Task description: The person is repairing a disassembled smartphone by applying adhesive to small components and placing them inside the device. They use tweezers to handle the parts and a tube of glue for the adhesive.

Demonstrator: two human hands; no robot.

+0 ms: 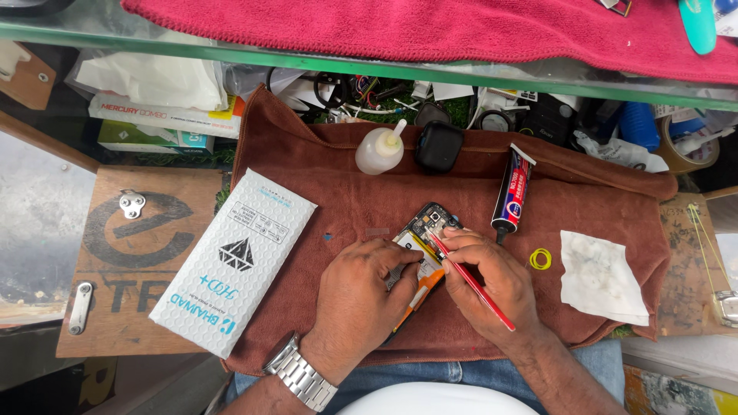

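- I am looking down at an opened phone [425,238] lying back-up near the middle of the brown cloth [338,184], with its innards showing; I judge it light, stiff and fragile, with thin parts inside that would tear or crack under a hard press.
- I am judging that the safest hold is along its long edges, flat against the cloth, never on the bare boards or the orange strip at the near end.
- My left hand [360,296] is curling over the near-left part of the phone, fingers bent and pressing down on it to steady it.
- My right hand [492,280] is pinching a thin red tool [470,281] like a pen, fingers closed tight around it, with the tip resting on the phone's far end beside the camera.
- A glue tube [513,190] is lying just right of the phone, a small squeeze bottle [380,148] farther off, and a white padded pouch [233,261] to the left.
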